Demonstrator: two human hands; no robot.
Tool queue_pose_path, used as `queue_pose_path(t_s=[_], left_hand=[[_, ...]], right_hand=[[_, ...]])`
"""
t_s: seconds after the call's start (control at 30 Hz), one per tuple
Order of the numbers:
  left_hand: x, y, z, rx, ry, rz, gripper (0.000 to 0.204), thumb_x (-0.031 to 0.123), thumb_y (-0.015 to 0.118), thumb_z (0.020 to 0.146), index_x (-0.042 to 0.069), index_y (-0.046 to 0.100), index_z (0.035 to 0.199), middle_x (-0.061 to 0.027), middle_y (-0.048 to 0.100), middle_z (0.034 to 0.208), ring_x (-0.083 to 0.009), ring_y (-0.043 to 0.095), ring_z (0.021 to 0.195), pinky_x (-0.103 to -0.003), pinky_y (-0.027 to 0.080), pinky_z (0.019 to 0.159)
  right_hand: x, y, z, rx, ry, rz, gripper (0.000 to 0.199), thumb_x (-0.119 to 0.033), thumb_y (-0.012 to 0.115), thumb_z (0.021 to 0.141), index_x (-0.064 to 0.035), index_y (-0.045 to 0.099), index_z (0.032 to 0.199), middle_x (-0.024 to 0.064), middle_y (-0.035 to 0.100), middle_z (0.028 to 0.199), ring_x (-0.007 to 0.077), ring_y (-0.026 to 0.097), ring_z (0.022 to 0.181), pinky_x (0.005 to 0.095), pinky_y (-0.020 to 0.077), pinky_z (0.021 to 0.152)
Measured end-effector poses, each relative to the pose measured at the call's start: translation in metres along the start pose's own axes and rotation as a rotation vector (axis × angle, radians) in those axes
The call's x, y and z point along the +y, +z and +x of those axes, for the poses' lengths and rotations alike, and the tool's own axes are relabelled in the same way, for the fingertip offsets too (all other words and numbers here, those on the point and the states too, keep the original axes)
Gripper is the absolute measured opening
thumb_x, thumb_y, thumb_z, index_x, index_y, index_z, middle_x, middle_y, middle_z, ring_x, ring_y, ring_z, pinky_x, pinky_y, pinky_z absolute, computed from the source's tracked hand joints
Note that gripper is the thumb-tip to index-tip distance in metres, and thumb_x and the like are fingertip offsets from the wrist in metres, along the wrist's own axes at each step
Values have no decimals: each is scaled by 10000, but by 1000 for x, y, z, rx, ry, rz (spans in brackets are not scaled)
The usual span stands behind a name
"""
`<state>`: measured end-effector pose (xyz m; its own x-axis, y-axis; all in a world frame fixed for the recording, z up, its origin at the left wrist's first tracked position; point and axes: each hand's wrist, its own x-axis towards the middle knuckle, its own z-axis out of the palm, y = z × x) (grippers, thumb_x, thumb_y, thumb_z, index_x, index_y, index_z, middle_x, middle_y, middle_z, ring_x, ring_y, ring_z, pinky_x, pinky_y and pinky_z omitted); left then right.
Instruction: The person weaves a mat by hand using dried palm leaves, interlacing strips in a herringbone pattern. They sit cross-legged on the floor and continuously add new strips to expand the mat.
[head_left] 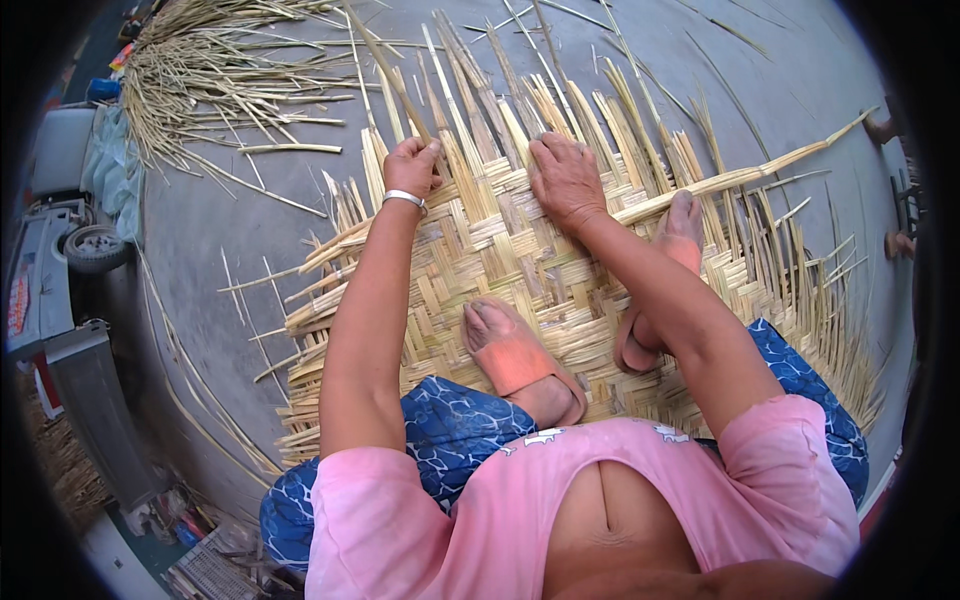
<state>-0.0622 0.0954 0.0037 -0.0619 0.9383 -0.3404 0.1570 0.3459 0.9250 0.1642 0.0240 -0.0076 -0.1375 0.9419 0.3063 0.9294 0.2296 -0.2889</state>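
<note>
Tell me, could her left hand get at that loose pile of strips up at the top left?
Probably not from there. The left hand is closed on an upright strip at the mat's edge, and bare floor separates it from the loose pile.

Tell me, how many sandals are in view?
2. One orange sandal is on the foot at the middle of the woven bamboo mat; the other sandal is to its right, partly hidden behind the right forearm.

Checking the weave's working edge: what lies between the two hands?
In the head view, only upright bamboo strips of the woven mat lie between left hand and right hand.
</note>
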Motion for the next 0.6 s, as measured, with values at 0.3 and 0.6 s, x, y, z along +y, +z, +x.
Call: queue_pose_path(t_s=[0.3,0.6], left_hand=[[-20,20,0,278,180,108,195,203,620,812,8,632,808,-40,593,628,-108,534,493,-261,455,476],[-32,23,6,336,258,302,177,169,590,809,16,630,887,-126,638,695,-180,630,596,-292,483,602]], right_hand=[[-1,0,1,-34,-21,-44,337,-243,493,831,-98,487,1135,75,477,1187,227,423,1155,400,289,965],[-1,4,-2,-63,-4,-74,401,-215,506,808,-103,464,1191,85,456,1234,230,388,1197,409,272,993]])
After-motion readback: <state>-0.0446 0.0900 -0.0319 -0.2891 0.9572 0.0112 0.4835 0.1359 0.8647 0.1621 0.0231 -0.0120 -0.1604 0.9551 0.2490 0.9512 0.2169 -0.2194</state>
